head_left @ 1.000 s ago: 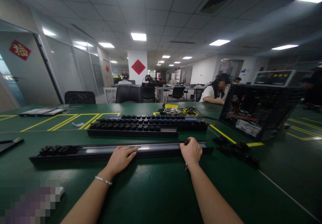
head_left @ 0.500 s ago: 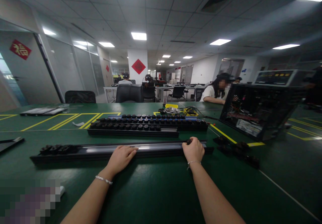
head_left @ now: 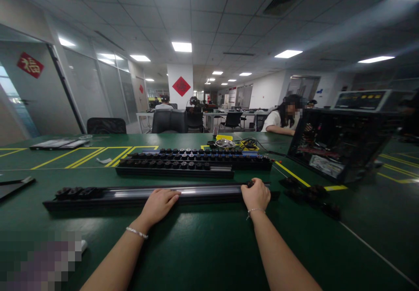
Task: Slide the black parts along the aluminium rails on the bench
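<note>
A long black rail point(head_left: 209, 191) with a shiny channel lies across the green table in front of me. Several black parts point(head_left: 77, 192) sit at its left end. My left hand point(head_left: 161, 204) rests on the rail's middle, fingers together over the channel; whether it grips the rail is hidden. Toward the rail's right end, my right hand point(head_left: 256, 195) is closed around a small black part point(head_left: 250, 183), most of it covered by the fingers.
Behind the rail lie other rails point(head_left: 176, 171) filled with black parts. Loose black parts point(head_left: 317, 190) lie at the right, near an open computer case point(head_left: 340, 145). A person point(head_left: 278, 121) sits across the table. A yellow tray point(head_left: 224, 138) is farther back.
The view has shifted slightly. My right hand has moved a little to the right along the rail with the black part; my left hand stays in place on the rail.
</note>
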A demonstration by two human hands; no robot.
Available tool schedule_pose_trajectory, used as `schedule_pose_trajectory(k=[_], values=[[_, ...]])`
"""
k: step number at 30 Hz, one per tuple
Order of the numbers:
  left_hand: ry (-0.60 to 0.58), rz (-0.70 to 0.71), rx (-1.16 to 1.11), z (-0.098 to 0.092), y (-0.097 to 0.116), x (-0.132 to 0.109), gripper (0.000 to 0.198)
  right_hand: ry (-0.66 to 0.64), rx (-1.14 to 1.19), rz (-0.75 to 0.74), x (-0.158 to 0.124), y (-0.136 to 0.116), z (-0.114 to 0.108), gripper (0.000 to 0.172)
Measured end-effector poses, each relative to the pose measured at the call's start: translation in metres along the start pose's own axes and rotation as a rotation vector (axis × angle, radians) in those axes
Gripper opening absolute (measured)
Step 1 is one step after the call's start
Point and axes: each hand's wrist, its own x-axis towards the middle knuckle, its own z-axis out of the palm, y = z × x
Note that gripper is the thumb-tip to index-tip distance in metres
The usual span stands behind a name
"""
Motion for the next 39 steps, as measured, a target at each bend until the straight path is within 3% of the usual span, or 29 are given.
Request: schedule_pose_trajectory(k=[14, 25, 39], values=[[-0.005, 0.004, -0.008, -0.001, 0.000, 0.000, 0.044, -0.006, -0.017, 0.020, 0.003, 0.004, -0.004, 0.038], [0.010, 0.016, 0.009, 0.002, -0.003, 0.001, 0.044, -0.102, -0.047, -0.080, 0.011, 0.015, -0.008, 0.034], [0.010, 0.011, 0.006, 0.003, -0.003, 0.001, 0.043, -0.032, -0.014, -0.044, 0.016, 0.027, -0.005, 0.037]])
